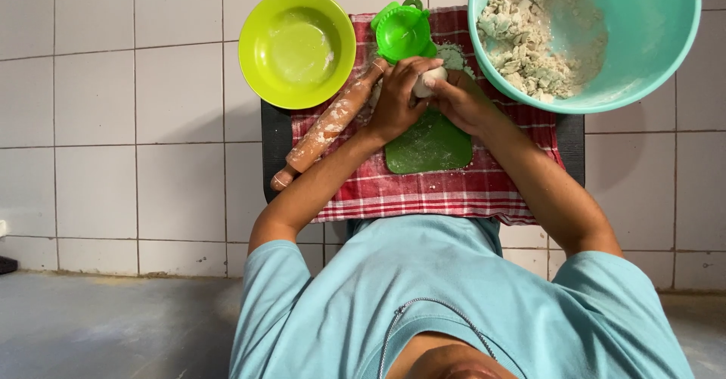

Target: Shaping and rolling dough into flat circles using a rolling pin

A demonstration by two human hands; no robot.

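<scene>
both hands, left hand (395, 100) and right hand (460, 100), grip a pale dough ball (425, 82) above the green board (429, 146). a rolling pin (329, 125) lies left, a teal bowl (650, 61) far right.

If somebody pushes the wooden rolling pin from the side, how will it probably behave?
The rolling pin is a round cylinder lying on the checked cloth, so it would likely roll, though the cloth may slow it. It looks like stiff solid wood, so it should not bend. Flour dusts its surface, so it may feel slightly slippery.
</scene>
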